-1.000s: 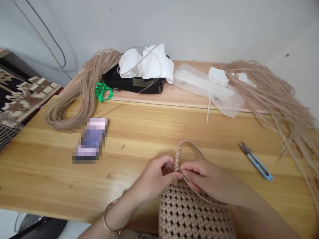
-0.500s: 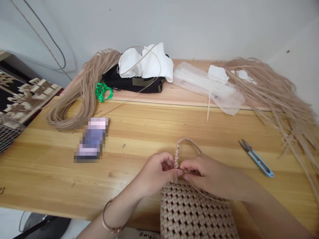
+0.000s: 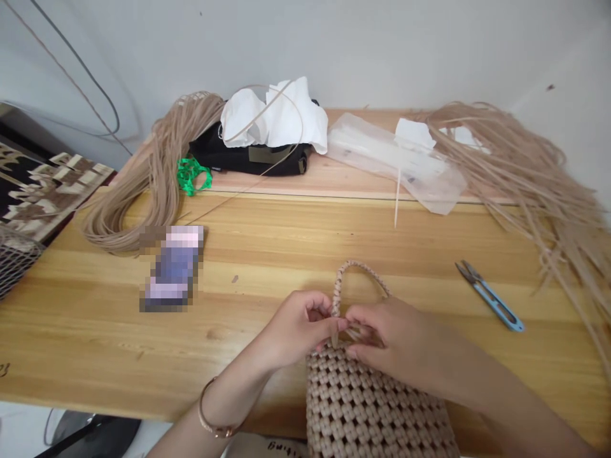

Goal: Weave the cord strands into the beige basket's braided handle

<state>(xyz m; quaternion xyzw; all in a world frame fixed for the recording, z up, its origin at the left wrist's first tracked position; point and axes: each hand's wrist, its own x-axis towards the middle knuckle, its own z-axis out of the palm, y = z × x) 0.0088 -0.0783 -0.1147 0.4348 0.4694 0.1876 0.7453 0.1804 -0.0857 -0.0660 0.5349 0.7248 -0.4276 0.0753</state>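
**Q:** Item 1, L hand (image 3: 298, 327)?
**A:** Curled, fingertips pinched on base of braided handle (image 3: 337, 299). Metal bangle (image 3: 209, 413) on wrist.

**Q:** Item 2, R hand (image 3: 391, 337)?
**A:** Fingers & thumb pressed together, pinching pale strand (image 3: 363, 334) at handle base, just beside L hand.

**Q:** Main piece, location?
**A:** Woven cane bag (image 3: 377, 407) at near edge of table (image 3: 248, 337), lower end cut off by frame. Both hands at its top, handle arching above.

**Q:** Other items?
**A:** Blue-handled thread snips (image 3: 494, 302) on table, right of hands, well apart. Pixelated object (image 3: 174, 270) left of hands. Further back: coiled cane strands (image 3: 143, 191), loose cane bunch (image 3: 520, 172), green twine (image 3: 191, 177), black pouch (image 3: 248, 159) w/ white tissue (image 3: 272, 114) on top, clear plastic sleeve (image 3: 391, 159).
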